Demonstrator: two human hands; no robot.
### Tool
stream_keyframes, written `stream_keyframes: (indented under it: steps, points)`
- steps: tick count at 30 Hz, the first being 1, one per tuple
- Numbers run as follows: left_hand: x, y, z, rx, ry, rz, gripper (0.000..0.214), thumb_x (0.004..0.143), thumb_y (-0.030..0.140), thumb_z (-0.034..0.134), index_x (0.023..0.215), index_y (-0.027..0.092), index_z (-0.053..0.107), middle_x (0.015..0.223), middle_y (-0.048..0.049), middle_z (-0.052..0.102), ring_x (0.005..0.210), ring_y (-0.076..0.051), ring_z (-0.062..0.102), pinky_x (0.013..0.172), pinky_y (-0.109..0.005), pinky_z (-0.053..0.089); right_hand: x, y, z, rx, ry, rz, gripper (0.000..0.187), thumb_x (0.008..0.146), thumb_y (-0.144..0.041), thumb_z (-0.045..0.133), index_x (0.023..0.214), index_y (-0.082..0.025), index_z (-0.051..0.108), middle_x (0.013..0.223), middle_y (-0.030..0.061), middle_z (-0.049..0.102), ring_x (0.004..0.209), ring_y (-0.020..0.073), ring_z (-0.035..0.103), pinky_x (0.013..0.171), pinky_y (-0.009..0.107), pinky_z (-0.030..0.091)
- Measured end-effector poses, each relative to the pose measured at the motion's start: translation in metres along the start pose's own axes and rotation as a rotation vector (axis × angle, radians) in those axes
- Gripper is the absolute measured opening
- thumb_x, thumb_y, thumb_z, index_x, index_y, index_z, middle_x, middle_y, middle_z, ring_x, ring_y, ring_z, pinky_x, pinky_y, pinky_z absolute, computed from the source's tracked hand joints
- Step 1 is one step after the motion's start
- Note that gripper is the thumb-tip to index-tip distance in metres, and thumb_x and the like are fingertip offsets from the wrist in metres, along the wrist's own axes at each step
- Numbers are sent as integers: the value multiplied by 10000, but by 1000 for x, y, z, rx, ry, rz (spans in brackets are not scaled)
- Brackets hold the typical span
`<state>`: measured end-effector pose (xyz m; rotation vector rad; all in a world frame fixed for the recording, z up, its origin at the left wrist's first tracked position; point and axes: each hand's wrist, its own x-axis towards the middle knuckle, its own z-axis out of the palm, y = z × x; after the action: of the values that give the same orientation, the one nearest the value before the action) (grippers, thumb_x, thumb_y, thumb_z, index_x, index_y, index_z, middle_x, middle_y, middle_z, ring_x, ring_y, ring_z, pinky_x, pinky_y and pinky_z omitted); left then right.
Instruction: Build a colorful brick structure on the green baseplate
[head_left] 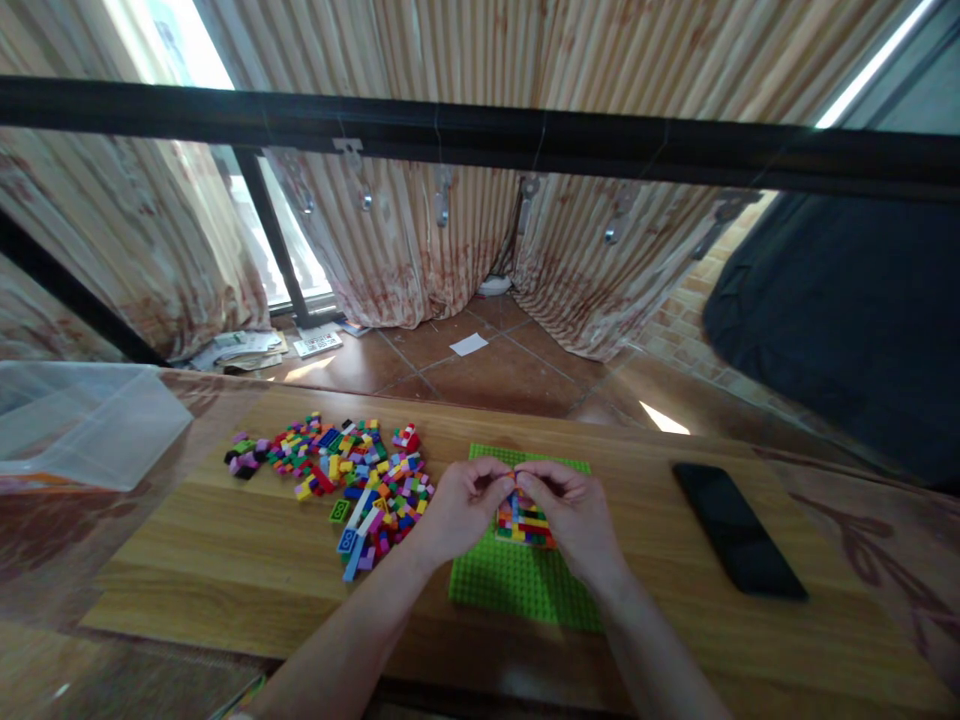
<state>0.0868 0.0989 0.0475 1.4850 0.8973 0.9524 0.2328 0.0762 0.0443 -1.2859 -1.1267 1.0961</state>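
My left hand [466, 508] and my right hand [568, 512] meet above a green studded baseplate [517, 590]. Thumbs and fingertips are pinched together around small toy bricks [514, 474], of which only bits of orange and dark blue show. Just below the fingertips, a block of multicoloured bricks [525, 528] in red, yellow, green and blue sits on the baseplate, partly hidden by both hands. To the left of my left hand spreads a pile of loose toy bricks [364, 475] in many colours, with a few longer blue and white ones at its near side.
A black phone [739, 530] lies on the wooden table [225, 560] at the right. A clear plastic bin [97, 430] stands at the far left. Beyond the table, a dark rail [480, 130] crosses in front of striped curtains [420, 250]. Papers [244, 347] lie on the tiled floor.
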Motion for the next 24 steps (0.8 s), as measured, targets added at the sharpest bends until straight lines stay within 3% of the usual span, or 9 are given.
stream_keyframes:
  steps: [4,6,11,14,19,24]
  points:
    - [1,-1,-3,-70,-18,-35,205,804,319,584,708,153,657,607,5,601,574,-111,532,569,-215,422,4,0,-9,155,71,21,248,657,-394,758,784,-182,734,614,11,679,512,121,581,524,258,506]
    - [4,-3,-6,-67,29,-54,221,798,325,580,672,153,637,578,8,592,560,-108,530,574,-216,418,7,-1,-16,182,127,20,262,617,-398,783,763,-184,739,649,21,694,528,122,584,539,264,513]
    - [11,-14,-17,67,215,-101,233,798,339,549,661,162,614,565,21,576,536,-112,541,534,-210,399,12,4,-26,-100,176,25,278,645,-425,749,796,-191,760,796,61,743,678,186,655,658,322,545]
    - [10,-17,-22,315,204,-79,194,801,296,542,698,171,648,615,3,624,577,-128,559,549,-217,394,12,10,-27,-246,128,-34,268,709,-414,698,853,-197,760,878,71,748,784,214,673,738,348,539]
    - [5,-15,-29,789,175,-100,199,830,215,499,751,168,675,698,-34,678,623,-140,579,590,-239,369,4,5,-18,-291,-7,-111,225,784,-366,642,899,-203,743,891,55,737,803,197,672,731,321,532]
    - [5,-12,-35,897,162,-121,198,848,189,488,771,169,670,731,-36,686,652,-138,591,598,-235,370,-11,0,12,-498,-144,-299,159,858,-241,568,892,-229,723,838,28,689,767,155,636,700,277,499]
